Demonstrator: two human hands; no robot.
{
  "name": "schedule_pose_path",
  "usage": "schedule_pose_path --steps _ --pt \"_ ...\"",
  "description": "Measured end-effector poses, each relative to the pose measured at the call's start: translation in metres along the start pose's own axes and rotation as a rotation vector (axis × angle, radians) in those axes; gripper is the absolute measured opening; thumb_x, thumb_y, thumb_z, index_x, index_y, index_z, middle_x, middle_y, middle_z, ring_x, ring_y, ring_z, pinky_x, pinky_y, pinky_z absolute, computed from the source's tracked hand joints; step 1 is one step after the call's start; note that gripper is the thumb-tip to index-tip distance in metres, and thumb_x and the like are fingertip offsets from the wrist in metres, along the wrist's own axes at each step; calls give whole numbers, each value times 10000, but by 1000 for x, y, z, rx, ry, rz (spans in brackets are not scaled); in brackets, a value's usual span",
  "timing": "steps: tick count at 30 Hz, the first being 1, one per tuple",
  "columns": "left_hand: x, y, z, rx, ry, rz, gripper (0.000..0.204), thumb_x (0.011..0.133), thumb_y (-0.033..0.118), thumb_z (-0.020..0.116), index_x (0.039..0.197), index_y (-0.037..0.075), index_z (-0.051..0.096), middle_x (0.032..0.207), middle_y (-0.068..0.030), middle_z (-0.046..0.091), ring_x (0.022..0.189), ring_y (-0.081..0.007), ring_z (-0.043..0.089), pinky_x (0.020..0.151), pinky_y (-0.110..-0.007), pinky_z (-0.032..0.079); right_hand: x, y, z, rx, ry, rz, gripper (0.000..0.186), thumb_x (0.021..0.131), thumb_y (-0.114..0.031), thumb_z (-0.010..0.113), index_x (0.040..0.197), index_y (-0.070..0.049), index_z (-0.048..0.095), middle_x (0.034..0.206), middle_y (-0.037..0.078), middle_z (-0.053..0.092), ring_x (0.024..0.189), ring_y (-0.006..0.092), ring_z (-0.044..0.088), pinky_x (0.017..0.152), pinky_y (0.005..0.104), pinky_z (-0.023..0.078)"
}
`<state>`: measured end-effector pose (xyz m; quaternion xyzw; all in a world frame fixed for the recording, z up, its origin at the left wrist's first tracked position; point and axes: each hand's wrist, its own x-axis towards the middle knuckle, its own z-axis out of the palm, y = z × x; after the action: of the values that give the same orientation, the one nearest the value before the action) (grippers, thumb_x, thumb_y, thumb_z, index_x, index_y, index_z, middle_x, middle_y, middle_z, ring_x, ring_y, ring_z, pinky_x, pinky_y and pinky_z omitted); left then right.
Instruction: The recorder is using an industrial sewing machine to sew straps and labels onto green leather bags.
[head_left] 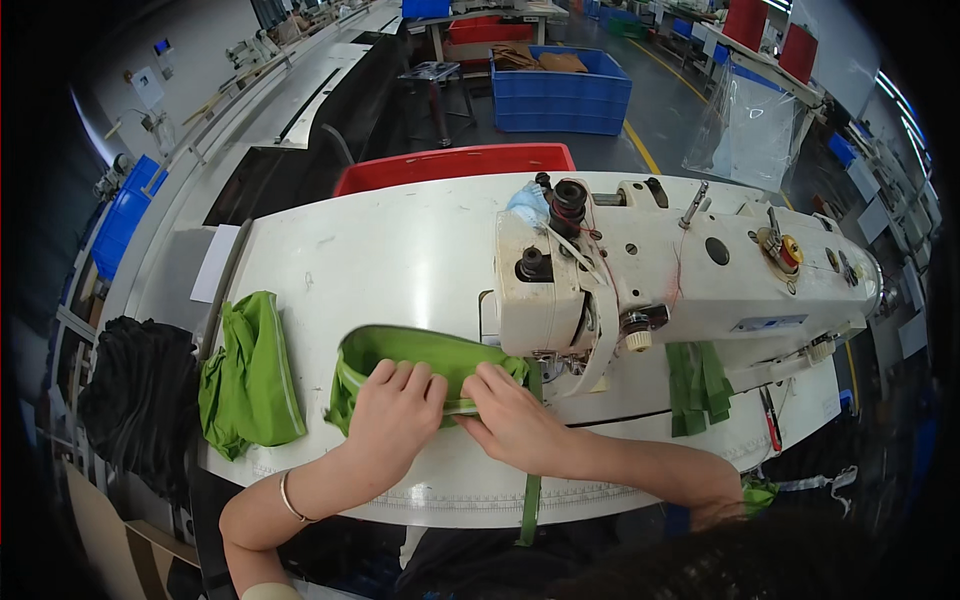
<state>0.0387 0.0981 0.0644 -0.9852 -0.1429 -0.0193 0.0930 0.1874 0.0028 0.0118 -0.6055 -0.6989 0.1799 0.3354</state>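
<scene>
A green fabric piece (pixel 440 347) forms an open loop on the white table, its right end by the needle area of the sewing machine (pixel 610 270). My left hand (pixel 396 415) is closed on its near edge, fingers curled over the cloth. Just to the right, my right hand (pixel 512 420) pinches the same edge close to the presser foot. A pale strip runs along the edge between the hands. From the machine a narrow green strip (pixel 531 505) hangs over the table's front edge. My fingertips are partly hidden in the cloth.
Another green fabric piece (pixel 252 375) lies at the left, beside a black fabric heap (pixel 140 400). Green strips (pixel 698 388) and red-handled snips (pixel 770 420) are at the right. Beyond the table (pixel 380 255) stand a red bin (pixel 455 165) and a blue crate (pixel 560 100).
</scene>
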Motion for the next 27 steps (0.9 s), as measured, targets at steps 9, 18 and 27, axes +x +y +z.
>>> schedule_pose_path --steps 9,18,27 --pt "-9 16 -1 -283 345 78 340 624 29 608 959 -3 561 877 -89 540 773 -239 520 761 -384 407 -58 -6 7 -304 122 -192 395 771 -129 628 1078 51 457 1081 254 425 996 404 456 853 423 422" --pt "39 28 46 -638 227 97 295 720 54 570 996 -10 487 906 -135 508 837 -305 503 784 -373 424 -68 -18 -9 -64 -281 -515 666 734 -396 649 1240 -4 465 1285 211 448 1179 348 431 1011 455 320" --pt "42 18 69 -652 244 -36 459 562 -64 613 1006 -13 509 945 -165 511 880 -354 513 739 -415 457 -100 5 -22 -321 -86 -328 569 773 -359 607 1147 61 516 1215 201 499 1175 321 446 1007 446 345"
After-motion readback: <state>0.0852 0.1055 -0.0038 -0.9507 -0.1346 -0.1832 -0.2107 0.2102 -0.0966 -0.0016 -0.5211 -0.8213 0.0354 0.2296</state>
